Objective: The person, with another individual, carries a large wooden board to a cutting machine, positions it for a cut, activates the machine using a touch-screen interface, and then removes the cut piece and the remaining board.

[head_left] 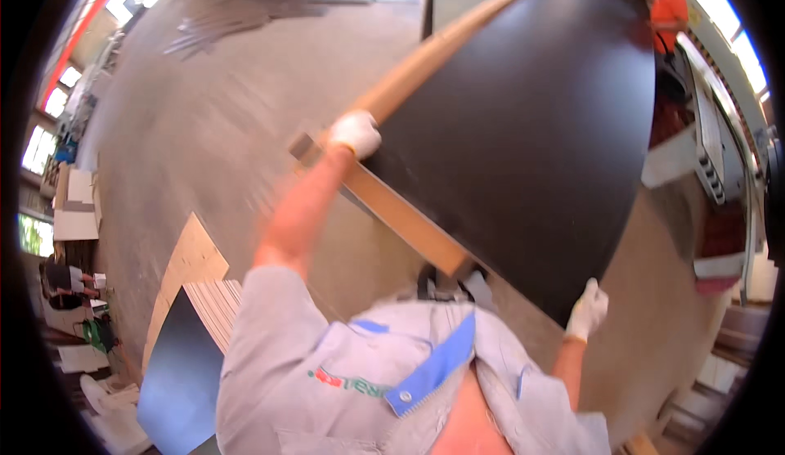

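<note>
A large black panel stretches from in front of my body toward the far side. My left hand, in a white glove, is closed on the panel's near left corner, beside a light wooden strip along its left edge. My gloved right hand is closed at the panel's near right corner; its fingertips are partly hidden. Below the near edge lies a brown wooden beam, whose end shows just left of my left hand. I cannot tell whether it is joined to the panel.
A stack of boards with a blue-grey top stands at my lower left, a plywood sheet behind it. A person in an orange shirt is at the far right, near a machine. Long metal pieces lie on the far left floor.
</note>
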{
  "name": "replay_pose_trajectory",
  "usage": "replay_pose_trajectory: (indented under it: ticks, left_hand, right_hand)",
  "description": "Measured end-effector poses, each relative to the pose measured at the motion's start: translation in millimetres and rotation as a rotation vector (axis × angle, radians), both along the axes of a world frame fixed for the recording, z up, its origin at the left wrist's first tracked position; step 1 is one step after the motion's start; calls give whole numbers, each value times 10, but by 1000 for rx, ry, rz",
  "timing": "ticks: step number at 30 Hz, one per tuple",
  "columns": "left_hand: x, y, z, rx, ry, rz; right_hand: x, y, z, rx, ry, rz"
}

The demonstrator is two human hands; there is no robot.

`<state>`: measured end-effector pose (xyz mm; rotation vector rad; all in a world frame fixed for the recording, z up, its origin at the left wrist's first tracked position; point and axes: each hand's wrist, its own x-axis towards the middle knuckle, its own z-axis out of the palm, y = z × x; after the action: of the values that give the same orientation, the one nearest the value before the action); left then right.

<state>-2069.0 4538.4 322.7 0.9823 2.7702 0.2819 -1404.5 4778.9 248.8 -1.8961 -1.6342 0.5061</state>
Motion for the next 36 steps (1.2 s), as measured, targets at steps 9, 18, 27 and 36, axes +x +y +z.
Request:
replay_pose_trajectory:
  ticks: [9,18,27,36]
  left_hand:
    - [562,-75,-29,92,-35,171]
    - [835,182,40,37,87,271]
    - [1038,224,-173,18,224,404]
    - [1255,647,-15,34,234,442]
  right_hand:
    - [342,-23,93,-111,-60,150]
    - [274,-34,258,-312,-6,313]
    - [273,-73,251,-227,7,289]
    - [403,14,304,-318,7,178]
